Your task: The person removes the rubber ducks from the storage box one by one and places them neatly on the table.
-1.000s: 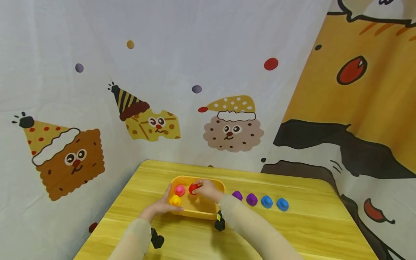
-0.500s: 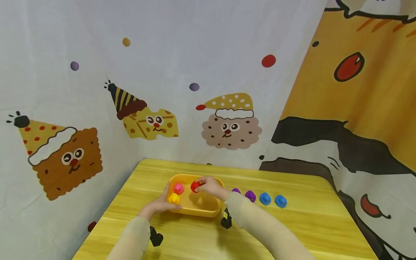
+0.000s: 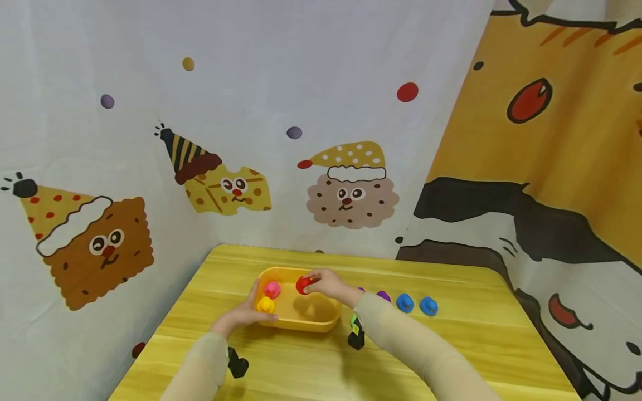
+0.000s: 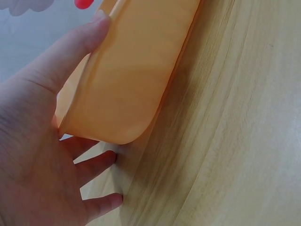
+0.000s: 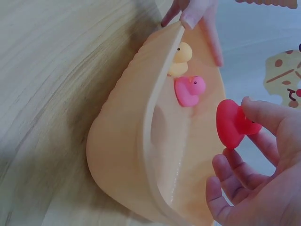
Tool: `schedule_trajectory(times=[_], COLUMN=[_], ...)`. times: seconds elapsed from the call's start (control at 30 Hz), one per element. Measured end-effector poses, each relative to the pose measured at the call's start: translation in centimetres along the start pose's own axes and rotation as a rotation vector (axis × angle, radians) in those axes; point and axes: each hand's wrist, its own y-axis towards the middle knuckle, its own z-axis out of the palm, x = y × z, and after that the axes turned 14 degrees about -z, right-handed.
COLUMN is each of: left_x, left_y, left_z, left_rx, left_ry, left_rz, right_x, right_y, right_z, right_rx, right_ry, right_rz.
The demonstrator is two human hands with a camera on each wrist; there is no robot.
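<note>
1. My right hand (image 3: 327, 283) pinches the red rubber duck (image 5: 229, 123) between thumb and index finger; its other fingers are loosely bent just beside.
2. The duck hangs over the orange-yellow plastic bin (image 3: 306, 325), towards the far rim and apart from the bin's floor.
3. From my right wrist, its body's long axis runs roughly top to bottom in view, and its head points towards my palm. My fingertips cover part of that head, so I can't make out the bill.
4. My left hand (image 3: 244, 314) grips the bin's left end, thumb on the near rim, other fingers fanned around the end and partly hidden by the corner.
5. The bin's long axis runs left to right across the desk (image 3: 286, 370).
6. Inside its left end, a yellow duck (image 3: 265, 305) sits just in front of a pink duck (image 3: 272, 289).
7. My right sleeve (image 3: 406, 340) partly covers a purple duck (image 3: 383, 295); beyond it, two blue ducks (image 3: 405, 303) show whole.
8. By my wrist, a green patch (image 3: 354, 320) is mostly hidden behind a black wrist device (image 3: 356, 338); I can't tell what it is.
</note>
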Motion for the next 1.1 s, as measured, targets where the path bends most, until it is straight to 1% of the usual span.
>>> schedule_trajectory(times=[0.07, 0.27, 0.43, 0.57, 0.67, 0.8, 0.93, 1.1], left_x=[0.0, 0.0, 0.9, 1.5, 1.3, 0.8, 0.5, 0.7], left_y=[0.0, 0.2, 1.4, 2.0, 1.7, 0.9, 0.7, 1.1], left_z=[0.0, 0.0, 0.1, 0.1, 0.2, 0.3, 0.2, 0.0], left_rx=[0.004, 0.005, 0.003, 0.005, 0.009, 0.011, 0.013, 0.020], left_ry=[0.006, -0.009, -0.030, -0.050, -0.040, -0.017, -0.010, 0.001], left_rz=[-0.006, -0.031, -0.071, -0.079, -0.064, -0.065, -0.078, -0.088], right_x=[0.1, 0.2, 0.4, 0.8, 1.2, 1.5, 1.8, 1.9], right_y=[-0.2, -0.9, -1.1, -1.4, -1.8, -2.4, -2.9, -3.6], right_z=[-0.3, -1.1, -1.8, -2.3, -2.7, -3.2, -3.8, -4.7], right_rx=[0.004, 0.009, -0.012, -0.023, -0.031, -0.033, -0.042, -0.055], right_ry=[0.005, -0.028, -0.053, -0.056, -0.051, -0.044, -0.059, -0.084], right_rz=[0.000, -0.017, -0.038, -0.012, 0.007, 0.012, 0.012, -0.006])
